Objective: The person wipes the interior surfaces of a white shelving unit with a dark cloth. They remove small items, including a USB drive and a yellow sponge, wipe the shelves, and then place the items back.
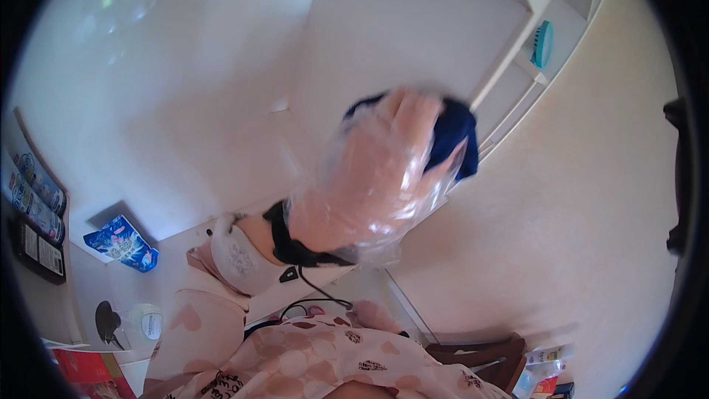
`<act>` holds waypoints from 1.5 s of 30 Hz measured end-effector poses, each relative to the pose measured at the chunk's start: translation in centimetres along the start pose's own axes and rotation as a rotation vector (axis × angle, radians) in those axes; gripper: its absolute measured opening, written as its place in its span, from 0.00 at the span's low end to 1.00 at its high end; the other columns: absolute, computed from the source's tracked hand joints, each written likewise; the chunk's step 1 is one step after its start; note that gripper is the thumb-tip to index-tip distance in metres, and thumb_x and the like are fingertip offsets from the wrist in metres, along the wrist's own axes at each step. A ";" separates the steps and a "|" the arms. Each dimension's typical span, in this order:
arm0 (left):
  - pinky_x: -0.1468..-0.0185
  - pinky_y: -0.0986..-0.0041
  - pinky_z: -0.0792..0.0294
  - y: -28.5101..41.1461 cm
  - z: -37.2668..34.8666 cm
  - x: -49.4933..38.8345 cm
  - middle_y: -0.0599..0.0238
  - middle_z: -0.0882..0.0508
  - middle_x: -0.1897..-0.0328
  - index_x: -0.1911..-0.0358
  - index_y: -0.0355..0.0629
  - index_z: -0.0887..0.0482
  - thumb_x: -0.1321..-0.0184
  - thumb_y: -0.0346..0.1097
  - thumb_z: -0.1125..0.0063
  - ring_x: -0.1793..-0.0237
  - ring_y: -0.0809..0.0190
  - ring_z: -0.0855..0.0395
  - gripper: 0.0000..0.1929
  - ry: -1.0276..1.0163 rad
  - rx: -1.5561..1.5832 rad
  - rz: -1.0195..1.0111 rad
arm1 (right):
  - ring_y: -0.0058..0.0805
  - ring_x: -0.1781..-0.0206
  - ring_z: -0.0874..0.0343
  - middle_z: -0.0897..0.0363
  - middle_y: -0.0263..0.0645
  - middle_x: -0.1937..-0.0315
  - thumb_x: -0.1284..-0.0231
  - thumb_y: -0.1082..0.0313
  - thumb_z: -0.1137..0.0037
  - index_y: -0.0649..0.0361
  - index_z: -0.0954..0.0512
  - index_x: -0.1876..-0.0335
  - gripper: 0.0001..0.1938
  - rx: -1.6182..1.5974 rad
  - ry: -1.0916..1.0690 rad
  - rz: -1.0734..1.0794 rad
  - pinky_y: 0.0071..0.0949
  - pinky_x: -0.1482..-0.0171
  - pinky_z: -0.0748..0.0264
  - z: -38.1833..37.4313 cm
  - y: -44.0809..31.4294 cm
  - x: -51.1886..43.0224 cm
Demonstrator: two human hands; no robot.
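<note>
My left hand (382, 160) wears a clear plastic glove and is raised, its back towards me. Pinned under its fingers is a folded navy blue cloth (455, 127), showing on both sides of them. The hand is near pale smooth panels (399, 33) that meet in a corner; whether the cloth touches them I cannot tell. Around the wrist runs a black strap (279, 241), from which a thin black cable (324, 291) hangs. A white cuff (238, 260) lies behind the strap, below a patterned pale sleeve (194, 316). My right hand is out of view.
At left stand a blue detergent-like pouch (126, 244), a clear pump bottle (148, 322) and several bottles (39, 199) on a shelf. A teal hairbrush (544, 44) sits on a white ledge at upper right. Below are a pink fluffy slipper (375, 315) and a brown piece of furniture (498, 366).
</note>
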State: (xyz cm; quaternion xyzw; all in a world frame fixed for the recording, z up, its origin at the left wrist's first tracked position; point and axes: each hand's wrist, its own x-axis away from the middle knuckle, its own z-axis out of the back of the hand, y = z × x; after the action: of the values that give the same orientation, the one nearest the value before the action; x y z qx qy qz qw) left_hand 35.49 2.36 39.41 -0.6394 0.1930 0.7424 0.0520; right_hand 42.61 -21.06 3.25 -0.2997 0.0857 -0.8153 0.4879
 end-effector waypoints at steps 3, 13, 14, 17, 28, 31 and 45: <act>0.55 0.62 0.24 0.4 -1.0 -4.5 0.52 0.16 0.55 0.48 0.42 0.19 0.40 0.36 0.28 0.58 0.46 0.16 0.19 0.179 -0.204 -0.112 | 0.57 0.54 0.18 0.16 0.56 0.61 0.33 0.60 0.47 0.63 0.18 0.54 0.14 -0.020 0.004 -0.002 0.52 0.50 0.23 -0.8 1.0 0.5; 0.49 0.62 0.22 0.1 -1.3 -1.2 0.49 0.15 0.58 0.46 0.44 0.18 0.39 0.39 0.28 0.56 0.51 0.14 0.20 0.099 -0.363 -0.076 | 0.59 0.55 0.18 0.17 0.57 0.62 0.34 0.59 0.45 0.62 0.18 0.54 0.14 -0.067 0.027 0.099 0.52 0.51 0.23 -1.9 7.5 1.4; 0.50 0.62 0.22 0.5 -0.9 0.9 0.49 0.15 0.58 0.45 0.42 0.20 0.40 0.41 0.27 0.57 0.50 0.14 0.23 0.007 -0.360 0.025 | 0.59 0.55 0.18 0.17 0.57 0.62 0.35 0.59 0.44 0.62 0.19 0.54 0.14 -0.058 0.034 0.134 0.52 0.51 0.23 -1.8 8.2 1.6; 0.53 0.60 0.22 1.8 -0.1 5.8 0.47 0.15 0.58 0.44 0.38 0.23 0.40 0.42 0.28 0.58 0.47 0.14 0.25 -0.156 -0.150 0.381 | 0.57 0.56 0.18 0.17 0.56 0.62 0.36 0.58 0.44 0.61 0.18 0.57 0.13 -0.089 -0.038 0.199 0.51 0.52 0.22 -1.1 10.0 2.2; 0.55 0.59 0.23 5.9 1.8 11.1 0.45 0.14 0.60 0.48 0.37 0.24 0.34 0.42 0.33 0.59 0.44 0.13 0.20 -0.074 -0.258 0.773 | 0.48 0.54 0.14 0.13 0.51 0.57 0.32 0.54 0.44 0.61 0.18 0.46 0.20 -0.054 -0.039 0.504 0.41 0.48 0.20 3.1 7.8 -2.7; 0.56 0.67 0.22 8.4 4.0 12.4 0.55 0.14 0.58 0.45 0.39 0.24 0.34 0.39 0.33 0.59 0.57 0.14 0.20 0.138 -0.156 0.965 | 0.45 0.57 0.13 0.12 0.50 0.62 0.34 0.54 0.38 0.61 0.18 0.47 0.19 -0.242 -0.078 0.572 0.36 0.50 0.19 4.7 4.3 -2.3; 0.30 0.70 0.36 14.6 11.8 19.5 0.57 0.26 0.34 0.28 0.42 0.36 0.28 0.36 0.43 0.34 0.64 0.29 0.27 0.076 0.494 1.260 | 0.35 0.32 0.25 0.27 0.39 0.32 0.24 0.59 0.45 0.57 0.36 0.27 0.26 -1.751 -0.674 0.366 0.35 0.31 0.27 7.3 -18.7 1.8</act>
State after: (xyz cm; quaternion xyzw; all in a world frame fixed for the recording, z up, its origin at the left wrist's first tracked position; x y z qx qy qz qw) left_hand 16.35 -10.26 25.00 -0.3998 0.6945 0.5422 -0.2527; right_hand 32.28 -11.91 17.97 -0.7594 0.5656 -0.2438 0.2096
